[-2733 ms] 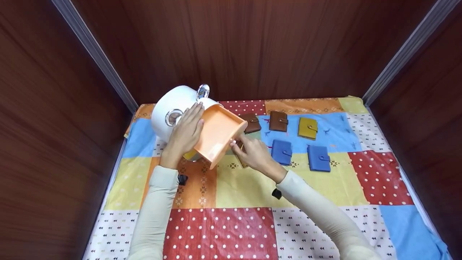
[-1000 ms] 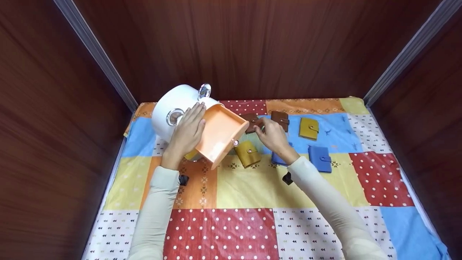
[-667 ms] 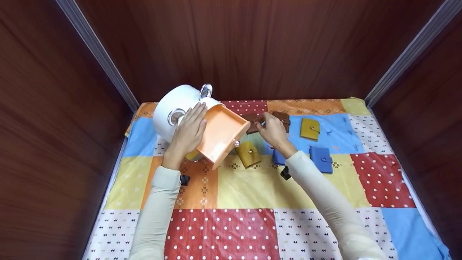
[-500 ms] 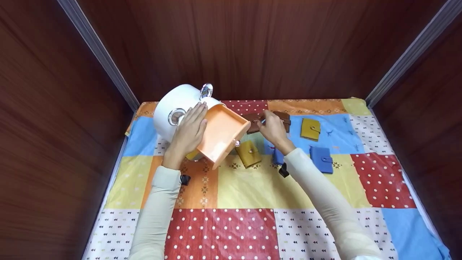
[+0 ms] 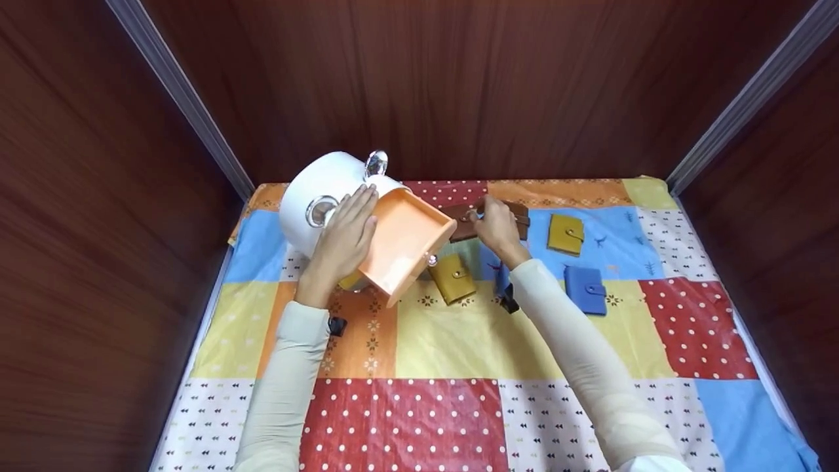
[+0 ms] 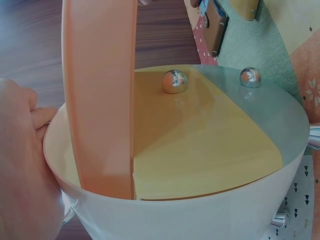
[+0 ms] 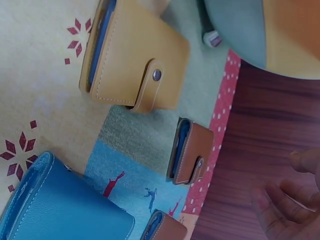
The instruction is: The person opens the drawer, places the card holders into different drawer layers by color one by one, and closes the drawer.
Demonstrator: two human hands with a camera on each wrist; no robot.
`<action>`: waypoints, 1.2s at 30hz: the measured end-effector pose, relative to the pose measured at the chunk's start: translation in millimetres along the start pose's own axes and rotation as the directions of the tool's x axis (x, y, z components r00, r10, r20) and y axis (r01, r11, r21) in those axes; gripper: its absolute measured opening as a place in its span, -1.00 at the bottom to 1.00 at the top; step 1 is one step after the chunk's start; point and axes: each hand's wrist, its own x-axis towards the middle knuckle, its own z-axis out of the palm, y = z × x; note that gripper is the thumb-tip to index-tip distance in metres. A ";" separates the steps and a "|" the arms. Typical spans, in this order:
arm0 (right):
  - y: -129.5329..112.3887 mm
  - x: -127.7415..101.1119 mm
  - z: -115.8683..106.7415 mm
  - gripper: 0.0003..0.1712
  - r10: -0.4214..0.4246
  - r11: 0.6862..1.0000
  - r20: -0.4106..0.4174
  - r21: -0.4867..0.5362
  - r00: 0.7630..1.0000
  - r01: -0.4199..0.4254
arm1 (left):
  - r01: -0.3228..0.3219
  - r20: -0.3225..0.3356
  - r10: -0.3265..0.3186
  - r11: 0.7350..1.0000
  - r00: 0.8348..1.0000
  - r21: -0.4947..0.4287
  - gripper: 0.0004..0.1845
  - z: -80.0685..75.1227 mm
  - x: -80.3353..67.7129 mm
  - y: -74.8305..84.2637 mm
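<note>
No legible text, labels, brands or numbers on any surface in head, left wrist or right wrist views.

Brown wallet (image 5: 463, 221): a small snap-tab card wallet lying on the cloth under the right hand's (image 5: 496, 227) fingertips, just beside the drawer's far corner. White round box (image 5: 313, 196): tilted on its side beneath the flat left hand (image 5: 341, 241). Orange drawer (image 5: 401, 242): pulled out of the box, open and slanting down, between the two hands, with a chrome knob (image 6: 174, 81) on its front.
</note>
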 end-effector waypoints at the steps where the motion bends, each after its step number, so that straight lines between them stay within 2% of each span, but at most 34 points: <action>1: 0.7 1.0 0.1 -0.66 0.006 1.000 0.004 0.001 1.000 -0.006 | 0.001 0.000 -0.001 1.000 1.000 0.000 -0.42 0.0 -0.2 0.1; 9: 6.8 7.6 4.2 -0.62 0.049 0.999 0.006 -0.007 0.999 -0.049 | 0.011 0.012 -0.011 1.000 1.000 0.010 -0.41 0.9 -1.0 -0.5; 15: 11.6 10.2 7.0 -0.52 0.072 0.997 0.028 0.006 0.997 -0.072 | -0.012 -0.015 0.012 1.000 1.000 0.003 -0.41 2.0 -1.8 -1.4; 22: 20.0 13.1 10.7 -0.61 0.094 0.995 0.036 0.015 0.995 -0.095 | -0.007 -0.012 0.007 1.000 1.000 0.007 -0.41 1.6 -2.0 -1.0; 29: 32.2 14.5 17.3 -0.58 0.131 0.991 0.040 -0.023 0.991 -0.130 | -0.004 -0.011 0.004 1.000 1.000 0.005 -0.42 1.6 -1.8 -0.6; 36: 38.5 13.9 25.2 -0.53 0.157 0.987 0.073 0.013 0.985 -0.158 | 0.000 -0.008 0.000 1.000 1.000 0.012 -0.42 1.6 -2.1 -0.9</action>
